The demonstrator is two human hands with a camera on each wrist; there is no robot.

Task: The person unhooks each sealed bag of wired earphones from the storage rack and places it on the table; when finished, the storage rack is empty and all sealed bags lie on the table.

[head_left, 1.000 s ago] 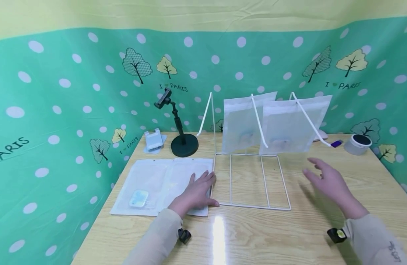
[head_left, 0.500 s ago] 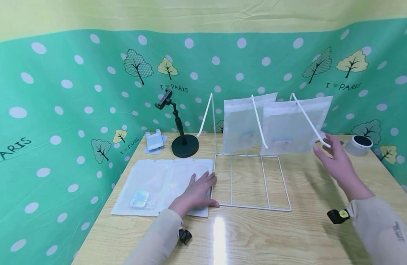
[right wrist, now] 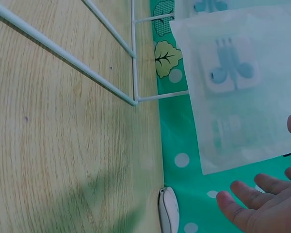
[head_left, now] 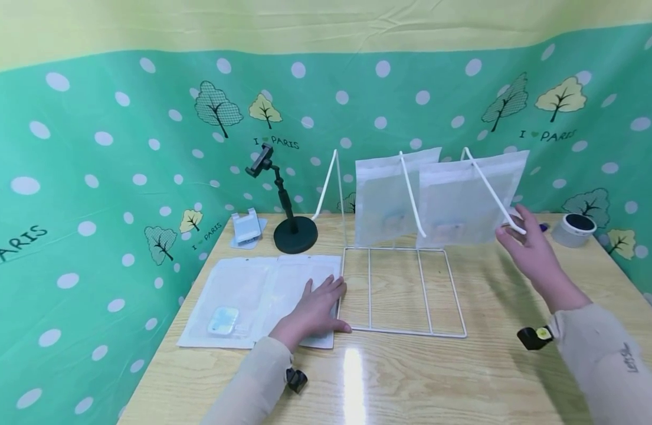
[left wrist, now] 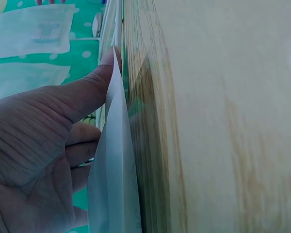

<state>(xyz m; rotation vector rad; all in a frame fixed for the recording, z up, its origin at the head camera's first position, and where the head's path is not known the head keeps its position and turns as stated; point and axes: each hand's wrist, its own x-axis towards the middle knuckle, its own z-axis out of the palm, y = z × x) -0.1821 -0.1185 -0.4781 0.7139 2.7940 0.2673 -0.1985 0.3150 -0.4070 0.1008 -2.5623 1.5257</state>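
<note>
My left hand [head_left: 315, 310] lies with fingers spread on a white translucent bag [head_left: 285, 283] flat on the table, fingertips at the left rail of a white wire rack [head_left: 400, 332]. The bag's edge [left wrist: 119, 165] stands beside the thumb in the left wrist view. Another flat bag [head_left: 246, 283] with a small square case [head_left: 223, 320] lies left of it. My right hand [head_left: 533, 254] is raised by the tip of the rack's right hook, fingers loosely bent. A hanging bag [head_left: 448, 198] with earphones [right wrist: 231, 65] is on that hook; a second hanging bag [head_left: 381, 198] is on the middle one.
A black phone stand [head_left: 295, 236] and a light blue holder [head_left: 246, 227] stand at the back left. At the back right are a round grey container [head_left: 573, 230] and a small purple object [head_left: 543, 226]. A white mouse [right wrist: 169, 211] lies beyond the rack.
My right hand has moved up and away from me to the right hook's tip beside the hanging bag. My left hand has stayed on the flat bag.
</note>
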